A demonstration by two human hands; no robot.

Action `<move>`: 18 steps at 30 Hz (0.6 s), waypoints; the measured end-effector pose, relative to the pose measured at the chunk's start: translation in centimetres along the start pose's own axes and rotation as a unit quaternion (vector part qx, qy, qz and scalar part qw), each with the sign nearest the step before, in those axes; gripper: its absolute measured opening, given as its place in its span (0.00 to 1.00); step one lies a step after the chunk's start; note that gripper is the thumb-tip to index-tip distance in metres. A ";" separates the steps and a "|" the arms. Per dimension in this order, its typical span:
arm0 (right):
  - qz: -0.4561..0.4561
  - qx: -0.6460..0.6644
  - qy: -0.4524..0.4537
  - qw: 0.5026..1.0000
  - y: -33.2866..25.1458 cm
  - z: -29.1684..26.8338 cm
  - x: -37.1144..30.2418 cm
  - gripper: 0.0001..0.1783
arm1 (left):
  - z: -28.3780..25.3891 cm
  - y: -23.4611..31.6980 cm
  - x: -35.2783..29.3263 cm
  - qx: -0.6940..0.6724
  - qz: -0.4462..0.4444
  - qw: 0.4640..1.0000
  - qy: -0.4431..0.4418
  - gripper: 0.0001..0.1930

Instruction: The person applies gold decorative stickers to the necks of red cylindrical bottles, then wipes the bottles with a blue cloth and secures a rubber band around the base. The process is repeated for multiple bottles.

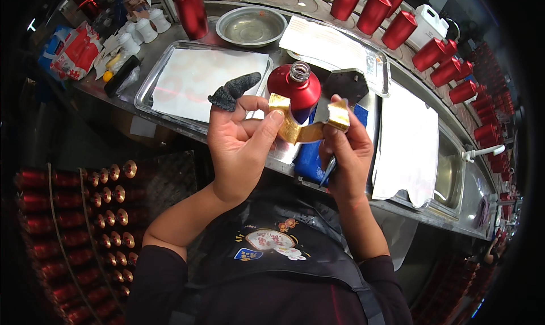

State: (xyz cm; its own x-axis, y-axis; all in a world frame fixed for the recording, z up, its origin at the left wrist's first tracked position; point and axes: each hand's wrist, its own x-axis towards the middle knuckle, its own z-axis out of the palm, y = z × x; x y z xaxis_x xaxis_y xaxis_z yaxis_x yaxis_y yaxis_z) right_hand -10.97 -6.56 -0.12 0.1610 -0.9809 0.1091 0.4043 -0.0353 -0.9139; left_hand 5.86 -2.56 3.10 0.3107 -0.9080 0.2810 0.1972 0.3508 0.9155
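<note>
My left hand [244, 137], with a black cover on its index finger, pinches one end of a curved strip of shiny gold foil [309, 133]. The other end of that strip is held between the thumb and fingers of my right hand [347, 149]. A thin bluish pointed tool [328, 170] also sticks out below my right palm; its kind is unclear. Just beyond the strip stands a red bottle [293, 82] with a bare clear glass neck, upright. Beside it is a dark angular plate [346, 85]. Under my right hand lies a blue cloth or pad [308, 161].
A paper-lined metal tray [207, 80] is at left, a round metal bowl [251, 26] behind it. Further paper sheets [406, 143] lie at right, near a sink [448, 174]. Red bottles [374, 13] stand along a conveyor [306, 2]. Racked red bottles [62, 234] are at lower left.
</note>
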 end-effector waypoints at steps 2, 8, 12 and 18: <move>-0.029 -0.040 -0.015 0.999 -0.6 -0.5 1.9 0.27 | 0.3 -0.7 0.8 0.011 0.013 1.000 0.008 0.24; -0.064 -0.091 -0.071 0.991 -1.5 -1.6 8.1 0.31 | 0.4 -2.1 2.6 0.073 -0.020 0.997 0.025 0.27; 0.005 -0.106 -0.068 0.992 -0.9 -1.5 9.1 0.35 | -1.1 -1.9 2.9 0.051 -0.040 0.997 0.046 0.28; -0.022 -0.021 -0.058 0.998 0.4 -0.3 7.7 0.40 | -1.5 -3.3 4.4 0.076 -0.016 0.997 -0.011 0.33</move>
State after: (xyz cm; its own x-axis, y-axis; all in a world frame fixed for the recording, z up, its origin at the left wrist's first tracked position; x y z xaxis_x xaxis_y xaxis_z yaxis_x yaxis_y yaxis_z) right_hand -9.82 -14.19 0.30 0.2486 -0.9494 0.1920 0.3758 -0.0882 -0.9225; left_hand 7.95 -7.33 0.89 0.2855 -0.9238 0.2551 0.0632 0.2837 0.9568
